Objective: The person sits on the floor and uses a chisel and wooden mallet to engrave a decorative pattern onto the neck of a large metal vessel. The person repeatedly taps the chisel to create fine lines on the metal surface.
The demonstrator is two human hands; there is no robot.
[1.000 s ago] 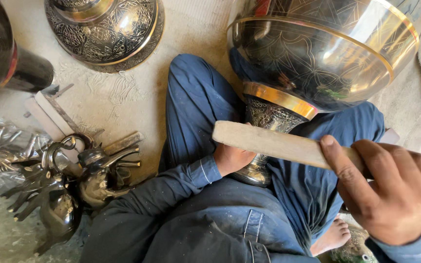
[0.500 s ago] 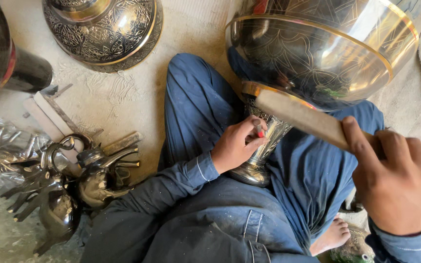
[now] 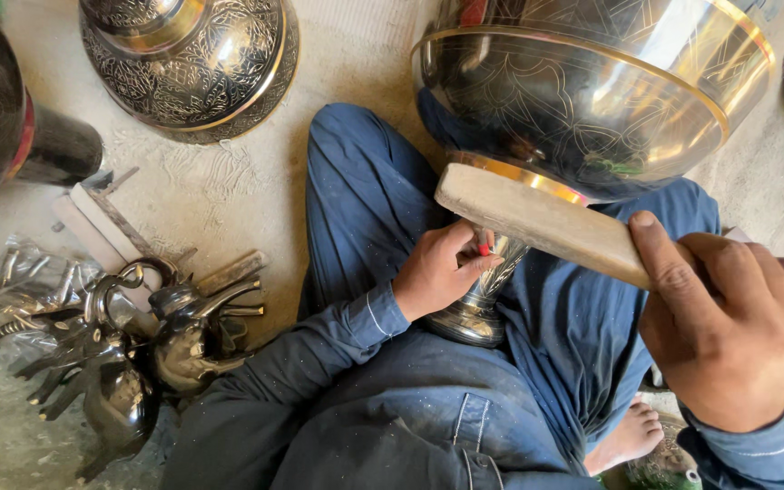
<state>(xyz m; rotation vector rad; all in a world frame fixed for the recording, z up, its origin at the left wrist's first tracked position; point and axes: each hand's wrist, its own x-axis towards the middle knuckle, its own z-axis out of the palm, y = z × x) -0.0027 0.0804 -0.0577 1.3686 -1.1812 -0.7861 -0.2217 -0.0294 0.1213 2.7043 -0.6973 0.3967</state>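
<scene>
Wooden mallet (image 3: 537, 222) gripped in right hand (image 3: 728, 327), head against stem of engraved brass goblet (image 3: 583, 109) just above left hand (image 3: 437, 272), which pinches a small red-tipped tool (image 3: 484, 247) at the stem.

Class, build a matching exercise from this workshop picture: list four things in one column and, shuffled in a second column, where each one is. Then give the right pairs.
Things
1. wooden stick
2. engraved goblet
3. small dark metal figures
4. left hand

Places
A. on the floor at the left, beside clear plastic wrapping
B. at the goblet's stem, under the bowl
C. held in the right hand, its end by the goblet's gold band
D. standing between the blue-trousered legs

Pairs: 1-C, 2-D, 3-A, 4-B
</scene>
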